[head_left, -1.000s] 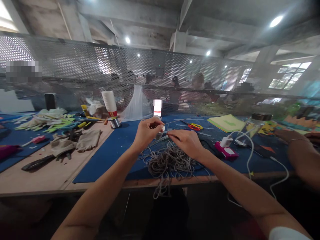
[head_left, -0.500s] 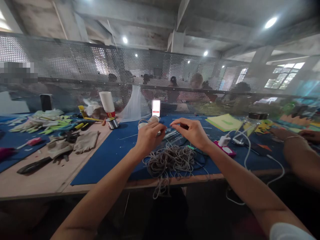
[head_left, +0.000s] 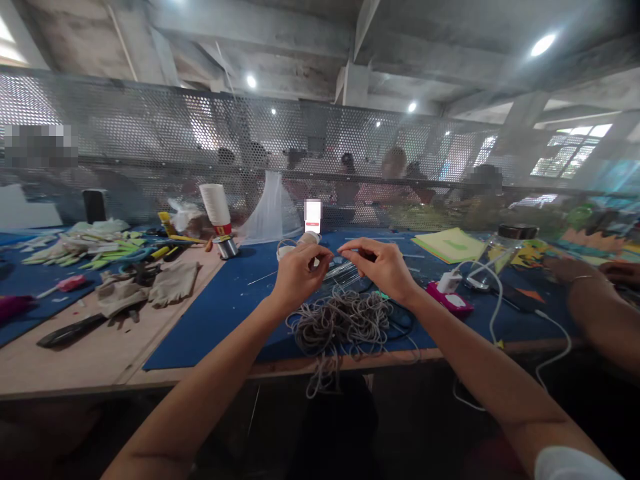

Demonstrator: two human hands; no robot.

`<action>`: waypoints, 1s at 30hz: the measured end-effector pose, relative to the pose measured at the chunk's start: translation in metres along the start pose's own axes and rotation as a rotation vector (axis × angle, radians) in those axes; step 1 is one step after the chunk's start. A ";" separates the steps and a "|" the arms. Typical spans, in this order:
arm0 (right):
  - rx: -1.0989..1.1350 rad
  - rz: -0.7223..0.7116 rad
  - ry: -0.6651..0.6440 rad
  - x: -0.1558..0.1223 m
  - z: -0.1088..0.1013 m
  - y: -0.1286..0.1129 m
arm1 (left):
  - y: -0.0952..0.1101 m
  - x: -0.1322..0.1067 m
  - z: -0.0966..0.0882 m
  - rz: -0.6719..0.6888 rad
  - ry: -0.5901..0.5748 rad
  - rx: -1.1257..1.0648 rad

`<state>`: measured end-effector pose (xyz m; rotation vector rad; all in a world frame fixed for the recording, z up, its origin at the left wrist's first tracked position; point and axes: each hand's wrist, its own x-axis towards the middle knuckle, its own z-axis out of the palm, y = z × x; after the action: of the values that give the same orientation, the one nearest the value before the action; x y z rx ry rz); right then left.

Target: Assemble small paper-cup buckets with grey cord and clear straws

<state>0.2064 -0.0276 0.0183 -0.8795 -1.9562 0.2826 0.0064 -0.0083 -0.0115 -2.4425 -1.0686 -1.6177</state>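
My left hand point(head_left: 299, 272) and my right hand point(head_left: 381, 267) are raised close together over a tangled heap of grey cord point(head_left: 340, 323) on the blue mat point(head_left: 225, 313). Both hands are pinched, fingertips almost touching, and a thin strand seems to run between them; it is too fine to make out. Clear thin rods point(head_left: 345, 273) lie on the mat just behind my hands. A small white roll point(head_left: 287, 250) sits behind my left hand.
A stack of white cups on a can point(head_left: 219, 217), gloves point(head_left: 173, 280), green scraps point(head_left: 95, 243) and black pliers point(head_left: 65, 331) lie left. A pink device point(head_left: 453, 300) with white cable, a jar point(head_left: 503, 250) and another person's arm point(head_left: 595, 300) are right. A perforated metal screen point(head_left: 320, 153) backs the table.
My right hand rose from the cord heap to the level of my left, then the two pinched hands drew nearer each other. The view shifted slightly.
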 end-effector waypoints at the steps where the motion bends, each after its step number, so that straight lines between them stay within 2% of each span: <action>1: -0.028 -0.008 0.000 0.000 0.000 0.001 | 0.000 0.000 0.000 -0.012 -0.013 0.003; 7: -0.185 -0.046 -0.009 -0.001 0.003 0.005 | -0.001 0.002 0.001 -0.040 -0.077 -0.030; 18: -0.219 -0.128 0.009 -0.016 0.012 0.003 | -0.004 0.003 0.002 -0.286 -0.057 -0.309; 25: -0.325 -0.180 0.015 -0.026 0.017 0.007 | -0.006 0.004 0.003 -0.379 -0.072 -0.548; 30: -0.380 -0.209 0.014 -0.028 0.022 0.011 | -0.003 0.003 0.005 -0.400 -0.055 -0.606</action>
<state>0.2018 -0.0357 -0.0172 -0.9001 -2.1042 -0.2243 0.0095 -0.0020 -0.0124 -2.7620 -1.2956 -2.2971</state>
